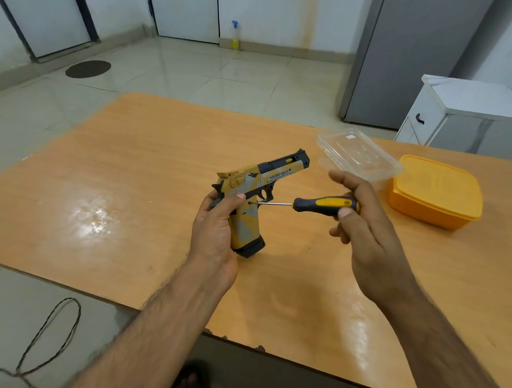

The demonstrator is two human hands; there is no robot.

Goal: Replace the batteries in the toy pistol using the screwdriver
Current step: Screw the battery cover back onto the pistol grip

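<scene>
A yellow, grey and black toy pistol (pixel 259 191) is held above the wooden table (pixel 103 189), barrel pointing away to the right. My left hand (pixel 216 230) grips its handle from the left, thumb across the top of the grip. My right hand (pixel 364 228) pinches the black and yellow handle of a screwdriver (pixel 317 204) between thumb and fingers. The thin metal shaft runs left, and its tip touches the grip just below the trigger.
A clear plastic lid (pixel 357 154) lies on the table behind my right hand, with an orange plastic box (pixel 436 191) to its right. A white cabinet (pixel 472 115) and a grey fridge (pixel 410 53) stand beyond the table. A black cable (pixel 47 337) loops on the floor.
</scene>
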